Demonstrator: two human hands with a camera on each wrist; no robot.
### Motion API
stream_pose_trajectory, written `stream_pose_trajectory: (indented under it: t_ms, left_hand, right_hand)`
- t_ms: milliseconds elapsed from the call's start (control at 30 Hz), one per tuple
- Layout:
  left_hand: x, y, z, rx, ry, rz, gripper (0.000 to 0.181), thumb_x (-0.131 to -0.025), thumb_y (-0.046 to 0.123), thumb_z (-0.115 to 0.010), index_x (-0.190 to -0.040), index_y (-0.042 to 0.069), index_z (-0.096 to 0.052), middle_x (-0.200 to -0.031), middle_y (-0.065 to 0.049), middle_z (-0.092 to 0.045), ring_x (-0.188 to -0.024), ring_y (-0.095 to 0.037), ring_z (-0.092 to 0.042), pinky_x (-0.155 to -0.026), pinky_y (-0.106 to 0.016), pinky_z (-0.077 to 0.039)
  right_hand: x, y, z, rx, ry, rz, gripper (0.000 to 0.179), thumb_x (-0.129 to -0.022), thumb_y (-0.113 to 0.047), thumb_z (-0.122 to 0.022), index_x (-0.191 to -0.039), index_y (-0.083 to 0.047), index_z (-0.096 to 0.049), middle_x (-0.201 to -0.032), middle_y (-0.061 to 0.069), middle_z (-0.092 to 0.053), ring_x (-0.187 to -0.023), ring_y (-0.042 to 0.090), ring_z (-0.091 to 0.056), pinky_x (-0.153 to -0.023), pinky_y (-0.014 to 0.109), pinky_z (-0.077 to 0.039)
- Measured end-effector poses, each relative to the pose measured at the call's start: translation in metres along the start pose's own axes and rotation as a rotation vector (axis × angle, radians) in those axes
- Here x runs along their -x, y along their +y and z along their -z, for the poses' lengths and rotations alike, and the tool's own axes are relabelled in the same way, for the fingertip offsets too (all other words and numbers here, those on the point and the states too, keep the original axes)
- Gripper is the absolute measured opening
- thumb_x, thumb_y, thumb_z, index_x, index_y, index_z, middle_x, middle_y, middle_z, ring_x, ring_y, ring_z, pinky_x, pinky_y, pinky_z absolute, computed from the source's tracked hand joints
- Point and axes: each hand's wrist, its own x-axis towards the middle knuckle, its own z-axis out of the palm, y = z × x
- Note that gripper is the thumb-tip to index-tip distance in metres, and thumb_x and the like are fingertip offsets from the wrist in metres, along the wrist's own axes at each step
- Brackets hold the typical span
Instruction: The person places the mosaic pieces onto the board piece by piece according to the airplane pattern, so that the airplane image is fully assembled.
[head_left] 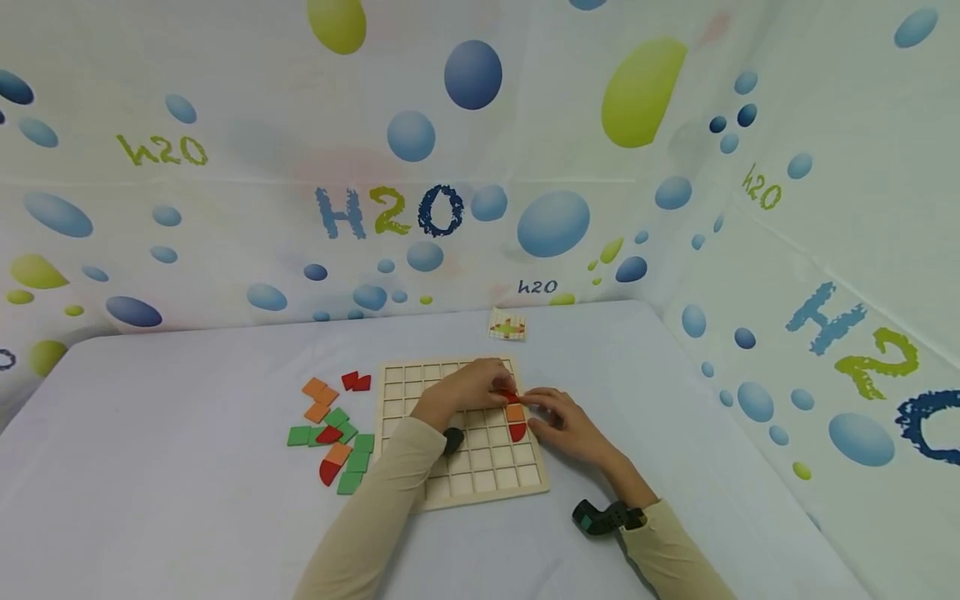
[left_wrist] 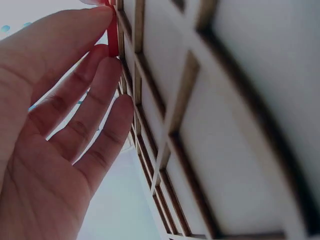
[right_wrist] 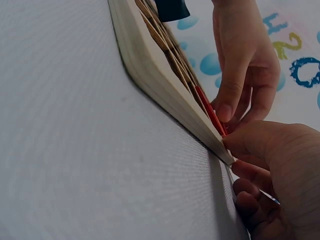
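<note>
My left hand reaches over the wooden grid board, its thumb and fingertips at a red tile near the far right corner. Seen from the left wrist, the thumb presses that red tile and the other fingers reach down to the grid. At the board's right edge rests my right hand, fingers loosely bent, fingertips touching the rim beside the tile. Directly below that tile in the right column lie an orange square tile and a rounded red tile.
Left of the board lie several green tiles, orange tiles and red tiles, some overlapping. A small pattern card is behind the board. The white table meets a printed curtain at the back.
</note>
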Motion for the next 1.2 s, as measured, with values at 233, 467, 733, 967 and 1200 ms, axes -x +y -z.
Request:
stream_pose_trajectory:
  t_ms: [233,467,733,967,1200]
  left_hand:
    - [0.004,-0.002,-0.003,0.019,-0.013,0.035,0.013,-0.091,0.006,-0.067,-0.103,0.005,-0.072,-0.102,-0.006,-0.062,-0.097,-0.021,-0.058,-0.089,-0.033,-0.048]
    - [0.010,-0.004,-0.002,0.056,-0.012,0.034,0.012,-0.093,0.008,-0.066,-0.103,0.006,-0.072,-0.102,-0.005,-0.063,-0.098,-0.020,-0.059,-0.090,-0.034,-0.049]
    - [0.021,-0.004,0.006,0.080,0.001,0.060,0.014,-0.095,0.010,-0.062,-0.105,0.007,-0.071,-0.104,-0.002,-0.065,-0.097,-0.019,-0.060,-0.088,-0.034,-0.049]
    - [0.033,-0.004,0.016,0.099,0.016,0.100,0.015,-0.096,0.012,-0.060,-0.108,0.009,-0.069,-0.105,-0.001,-0.063,-0.097,-0.018,-0.059,-0.088,-0.035,-0.049]
    - [0.045,-0.011,0.026,0.113,0.035,0.074,0.016,-0.096,0.010,-0.060,-0.109,0.005,-0.068,-0.107,-0.004,-0.064,-0.097,-0.019,-0.060,-0.086,-0.032,-0.050]
  right_hand:
    - [0.001,0.000,-0.004,-0.009,-0.019,-0.023,0.034,-0.090,0.006,-0.061,-0.123,0.012,-0.058,-0.127,0.030,-0.053,-0.100,0.041,-0.051,-0.076,0.030,-0.044]
    - [0.000,0.039,-0.016,0.015,0.005,-0.005,0.036,-0.090,0.002,-0.064,-0.126,0.006,-0.059,-0.128,0.025,-0.055,-0.101,0.037,-0.052,-0.076,0.030,-0.044]
    - [0.000,0.043,-0.014,0.013,0.002,0.028,0.035,-0.092,-0.005,-0.065,-0.126,-0.001,-0.061,-0.128,0.018,-0.057,-0.100,0.026,-0.053,-0.076,0.027,-0.044]
    - [0.000,0.044,-0.013,0.025,0.011,0.033,0.034,-0.092,-0.005,-0.064,-0.125,-0.001,-0.062,-0.127,0.018,-0.057,-0.098,0.025,-0.052,-0.075,0.026,-0.044]
    - [0.001,0.042,-0.014,0.035,0.037,0.034,0.035,-0.089,0.002,-0.065,-0.124,0.004,-0.061,-0.126,0.023,-0.057,-0.095,0.032,-0.052,-0.073,0.028,-0.044]
